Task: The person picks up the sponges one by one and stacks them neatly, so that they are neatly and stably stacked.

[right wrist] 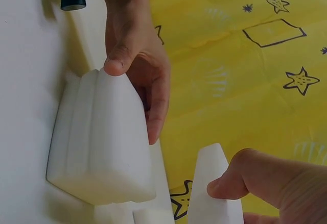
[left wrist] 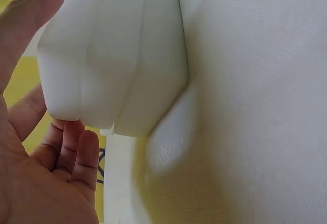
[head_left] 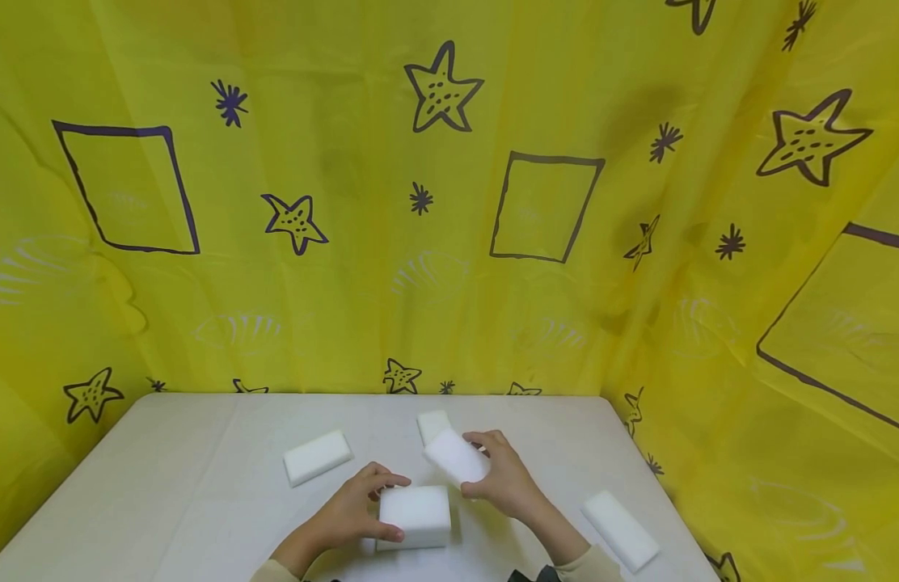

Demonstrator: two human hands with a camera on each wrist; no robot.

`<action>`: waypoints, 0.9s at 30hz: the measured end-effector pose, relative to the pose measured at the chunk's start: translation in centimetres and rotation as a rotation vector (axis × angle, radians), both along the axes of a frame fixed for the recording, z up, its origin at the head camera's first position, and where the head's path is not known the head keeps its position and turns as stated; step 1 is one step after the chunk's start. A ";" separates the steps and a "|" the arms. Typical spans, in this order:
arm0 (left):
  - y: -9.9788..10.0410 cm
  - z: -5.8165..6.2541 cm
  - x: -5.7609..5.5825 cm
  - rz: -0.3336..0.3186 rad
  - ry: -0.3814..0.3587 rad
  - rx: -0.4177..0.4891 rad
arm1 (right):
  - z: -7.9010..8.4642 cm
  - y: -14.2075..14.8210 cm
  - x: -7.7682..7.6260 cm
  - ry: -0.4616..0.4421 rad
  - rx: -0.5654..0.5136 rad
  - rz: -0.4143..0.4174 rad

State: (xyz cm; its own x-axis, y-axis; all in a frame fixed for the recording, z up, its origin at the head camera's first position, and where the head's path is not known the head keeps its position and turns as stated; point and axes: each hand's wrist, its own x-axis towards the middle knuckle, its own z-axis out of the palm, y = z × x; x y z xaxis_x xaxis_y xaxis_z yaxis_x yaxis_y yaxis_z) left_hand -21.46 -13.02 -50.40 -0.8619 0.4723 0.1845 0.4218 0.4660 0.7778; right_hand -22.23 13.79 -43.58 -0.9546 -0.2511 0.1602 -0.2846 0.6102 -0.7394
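Observation:
Three white sponge blocks stand in a stack (head_left: pixel 415 514) on the table near its front. My left hand (head_left: pixel 350 509) grips the stack from the left, thumb at the near side and fingers at the far side. In the right wrist view the layers of the stack (right wrist: pixel 102 137) show, with the left thumb on the top block's edge. To the right of the stack and above the table, my right hand (head_left: pixel 509 477) pinches one white sponge (head_left: pixel 455 455) between thumb and fingers. That held sponge (right wrist: pixel 214 183) is tilted and apart from the stack.
One loose white sponge (head_left: pixel 432 425) lies behind the held one, partly hidden by it. Another sponge (head_left: pixel 318 458) lies at the back left, and a third sponge (head_left: pixel 620 530) at the right. A yellow patterned curtain (head_left: pixel 362 299) hangs around the white table (head_left: pixel 202 485).

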 end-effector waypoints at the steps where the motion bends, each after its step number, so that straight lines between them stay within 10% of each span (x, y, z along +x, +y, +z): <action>1: -0.1 0.0 0.0 0.002 0.000 0.001 | 0.0 0.0 0.0 -0.002 0.004 0.010; 27: -0.6 -0.7 0.2 0.032 -0.002 0.000 | 0.4 -0.8 1.0 -0.037 0.022 0.189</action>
State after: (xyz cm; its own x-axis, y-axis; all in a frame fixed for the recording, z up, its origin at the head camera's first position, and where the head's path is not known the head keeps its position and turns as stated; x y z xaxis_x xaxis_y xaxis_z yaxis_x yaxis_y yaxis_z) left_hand -21.28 -13.63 -51.11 -0.8769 0.4446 0.1826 0.4052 0.4795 0.7784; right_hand -21.23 12.98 -43.18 -0.8952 -0.4297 0.1184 -0.3686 0.5643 -0.7387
